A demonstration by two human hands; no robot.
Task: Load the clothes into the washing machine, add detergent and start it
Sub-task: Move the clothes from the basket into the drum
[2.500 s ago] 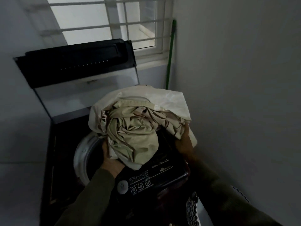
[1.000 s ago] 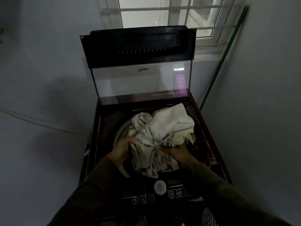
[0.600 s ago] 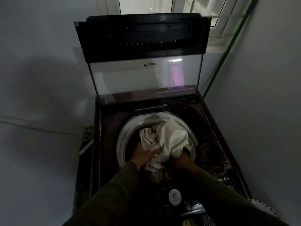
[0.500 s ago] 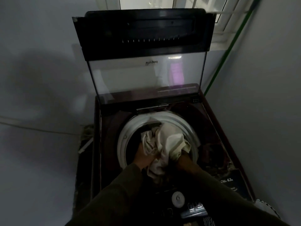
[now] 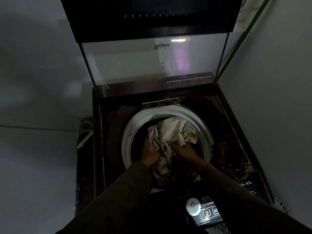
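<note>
Both hands were in the washing machine [image 5: 168, 191] drum. Left hand [image 5: 150, 153] and right hand [image 5: 184, 152] gripped the clothes [image 5: 170, 132], fingers curled into the fabric; bundle sat between and just beyond the fingertips, inside the white drum rim [image 5: 135, 125].

The head camera looked steeply down from close above onto the open washing machine [image 5: 168, 102], facing the wall.

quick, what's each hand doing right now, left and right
Left hand: grips the crumpled cream cloth bundle in the white-rimmed washer drum.
Right hand: grips the same bundle.
</note>
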